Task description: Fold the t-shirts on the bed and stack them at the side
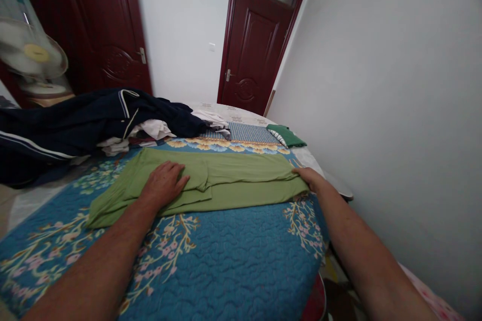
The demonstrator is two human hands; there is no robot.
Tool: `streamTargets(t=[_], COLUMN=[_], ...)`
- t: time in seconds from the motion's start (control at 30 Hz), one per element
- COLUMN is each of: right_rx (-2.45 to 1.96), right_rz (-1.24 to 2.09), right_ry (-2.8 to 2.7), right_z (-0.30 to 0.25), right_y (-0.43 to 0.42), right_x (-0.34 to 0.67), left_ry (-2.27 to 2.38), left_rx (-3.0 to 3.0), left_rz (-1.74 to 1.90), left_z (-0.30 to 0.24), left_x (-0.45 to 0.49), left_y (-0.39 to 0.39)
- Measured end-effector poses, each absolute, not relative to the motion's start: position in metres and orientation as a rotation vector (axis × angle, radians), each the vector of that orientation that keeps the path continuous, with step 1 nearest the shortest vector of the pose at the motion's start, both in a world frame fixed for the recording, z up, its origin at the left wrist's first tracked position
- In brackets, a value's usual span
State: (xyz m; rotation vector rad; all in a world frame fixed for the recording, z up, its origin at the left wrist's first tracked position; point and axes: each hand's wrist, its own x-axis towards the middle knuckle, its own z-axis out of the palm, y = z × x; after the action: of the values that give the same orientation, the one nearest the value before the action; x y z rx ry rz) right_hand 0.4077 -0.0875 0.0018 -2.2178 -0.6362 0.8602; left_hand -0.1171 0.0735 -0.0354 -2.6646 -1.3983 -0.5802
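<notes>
Head view: a garment at a partly folded stage. The long olive-green garment (248, 164) lies flat across a blue floral quilted cover (233, 251), its length running from left to right; whether it is a top or trousers cannot be told. At the left end, layers overlap, and a flap ends near the middle in a straight edge. The lengthwise doubling therefore appears largely done, though the near edge of the lower layer shows beyond the upper one. The right half extends at full length, not yet turned in, so shortening the strip seems to be left, along with smoothing the shallow creases.

The left hand (164, 181) rests palm down on the layered part, fingers loosely spread and gripping nothing visible. The right hand (309, 178) pinches the far right end of the fabric between thumb and fingers.

Beyond the strip, a navy garment with white trim (86, 120) lies heaped and unfolded beside crumpled white cloth (155, 129). Near the wall, a dark green cloth item (290, 137) forms a compact, apparently folded shape, partly striped.
</notes>
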Motion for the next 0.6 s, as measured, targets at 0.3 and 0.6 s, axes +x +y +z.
streamTargets(t=[0.3,0.6], right_rx=[-1.876,-1.830], right_rz=[1.146,0.912], right_ry=[-0.462,-0.777], right_z=[-0.001,0.032], right_y=[-0.093,-0.054], right_x=[0.408,0.357], left_ry=[-1.345,-1.394], left_rx=[-2.681,-2.670], left_rz=[-0.697,-0.630], left_z=[-0.041,-0.040], left_x=[-0.118,-0.118], left_y=[0.077,0.076])
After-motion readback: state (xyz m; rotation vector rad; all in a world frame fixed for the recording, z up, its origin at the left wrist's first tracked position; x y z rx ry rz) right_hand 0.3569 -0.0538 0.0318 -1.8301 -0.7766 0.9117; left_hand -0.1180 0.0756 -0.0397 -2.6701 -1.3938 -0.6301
